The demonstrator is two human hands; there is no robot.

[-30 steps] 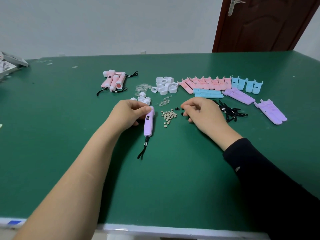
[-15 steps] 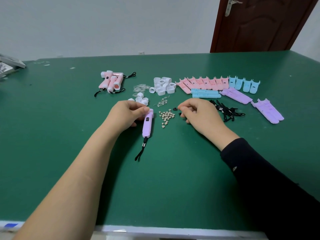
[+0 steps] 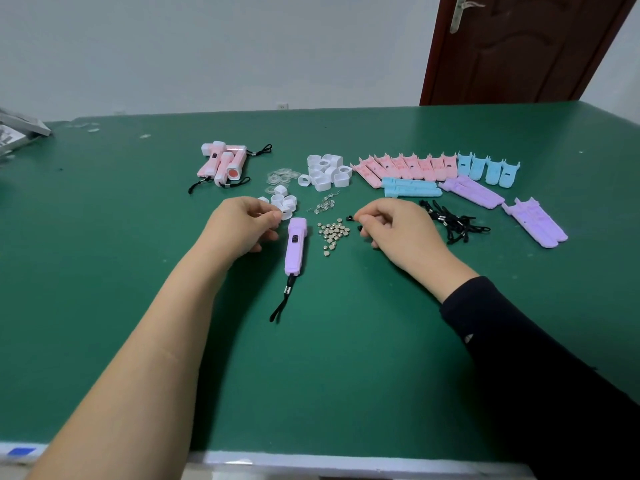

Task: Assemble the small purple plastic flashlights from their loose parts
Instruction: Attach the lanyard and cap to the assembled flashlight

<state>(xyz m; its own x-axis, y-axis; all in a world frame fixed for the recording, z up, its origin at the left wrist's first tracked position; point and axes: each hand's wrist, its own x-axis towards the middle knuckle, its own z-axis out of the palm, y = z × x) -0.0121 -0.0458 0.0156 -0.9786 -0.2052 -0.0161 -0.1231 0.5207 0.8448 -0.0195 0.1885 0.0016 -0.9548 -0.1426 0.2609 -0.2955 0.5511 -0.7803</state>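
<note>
A purple flashlight body (image 3: 295, 249) with a black wrist strap (image 3: 282, 303) lies free on the green table (image 3: 329, 358) between my hands. My left hand (image 3: 239, 230) sits just left of it, fingers curled. Its fingertips reach the pile of small white caps (image 3: 282, 202); whether they pinch one is unclear. My right hand (image 3: 398, 230) pinches a small black part (image 3: 349, 218) beside the heap of silver button cells (image 3: 332, 233). Loose purple shell halves (image 3: 474, 192) and a second purple set (image 3: 535, 221) lie to the right.
Finished pink flashlights (image 3: 225, 162) lie at the back left. Clear lenses (image 3: 282, 176), white head rings (image 3: 327, 169), metal springs (image 3: 325, 204), pink shells (image 3: 405, 166), blue shells (image 3: 488, 169) and black straps (image 3: 453, 223) fill the back. A grey object (image 3: 17, 133) sits far left.
My left hand has let go of the purple flashlight and shifted left and back toward the white caps. The flashlight now lies flat. My right hand has stayed in place with the black part.
</note>
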